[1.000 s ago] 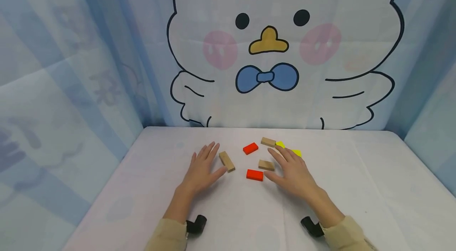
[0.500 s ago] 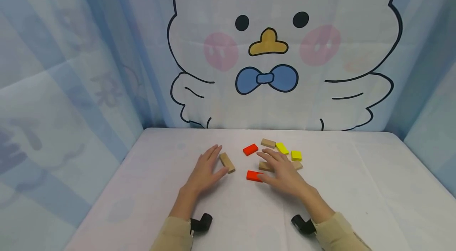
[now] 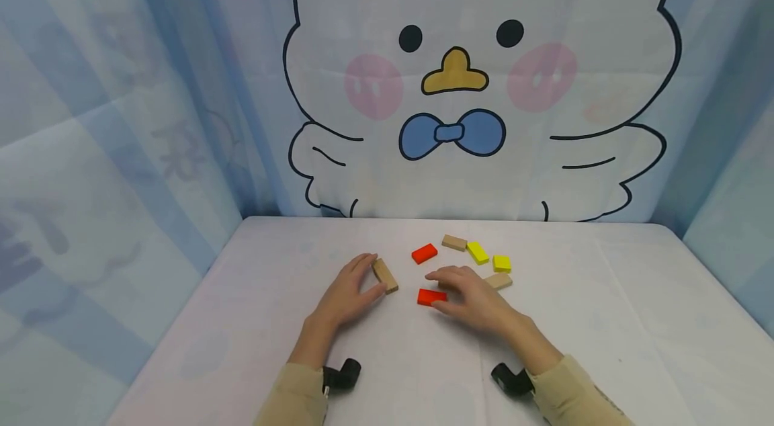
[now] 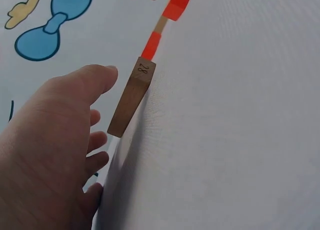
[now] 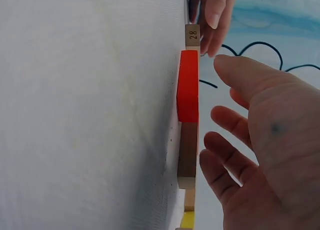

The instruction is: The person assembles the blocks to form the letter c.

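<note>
My left hand (image 3: 366, 276) curls round a plain wooden block (image 3: 385, 275) marked 28 (image 4: 143, 68), thumb at its near end and fingers at its far end. The block lies flat on the white table (image 3: 605, 318). My right hand (image 3: 446, 289) hovers with bent fingers over a red block (image 3: 428, 296) and a second wooden block (image 5: 188, 155). In the right wrist view there is a gap between its fingers (image 5: 225, 155) and both blocks. A third wooden block (image 3: 499, 281) shows at the back of that hand.
Farther back lie another red block (image 3: 424, 252), a wooden block (image 3: 454, 242) and two yellow blocks (image 3: 478, 252) (image 3: 502, 263). A cartoon duck curtain (image 3: 459, 76) closes the back and sides of the table.
Both hands drew back toward me and their flat fingers curled. The left closed round the wooden block; the right bent over the red and wooden blocks, uncovering the yellow ones.
</note>
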A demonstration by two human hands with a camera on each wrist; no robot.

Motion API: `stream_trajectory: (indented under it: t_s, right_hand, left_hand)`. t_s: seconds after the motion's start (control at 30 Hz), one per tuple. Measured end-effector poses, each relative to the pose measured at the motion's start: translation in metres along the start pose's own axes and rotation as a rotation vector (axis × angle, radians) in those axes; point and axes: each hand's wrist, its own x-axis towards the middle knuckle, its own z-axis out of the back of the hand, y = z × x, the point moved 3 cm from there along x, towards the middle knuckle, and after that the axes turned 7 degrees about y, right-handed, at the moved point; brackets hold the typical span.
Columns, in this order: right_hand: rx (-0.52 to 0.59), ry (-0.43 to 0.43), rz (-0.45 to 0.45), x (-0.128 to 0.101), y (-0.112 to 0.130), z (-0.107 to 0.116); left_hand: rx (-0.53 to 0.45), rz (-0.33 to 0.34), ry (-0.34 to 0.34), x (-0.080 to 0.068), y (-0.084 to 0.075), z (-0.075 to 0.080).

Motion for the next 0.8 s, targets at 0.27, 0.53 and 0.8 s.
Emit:
stream_trajectory:
  t_s: [0.27, 0.53, 0.8]
  right_hand:
    - [-0.043, 0.021, 0.047, -0.0006, -0.0028, -0.0013]
    - [-0.061, 0.064, 0.033, 0.0000, -0.0046, -0.0017]
    - [-0.080, 0.079, -0.004, -0.0017, -0.0034, -0.0015]
  left_hand:
    - [0.009, -0.010, -0.013, 0.0014, 0.0005, -0.0012]
    - [0.015, -0.012, -0.007, 0.0025, -0.0013, -0.0011]
    - [0.045, -0.032, 0.006, 0.0060, -0.0019, -0.0042]
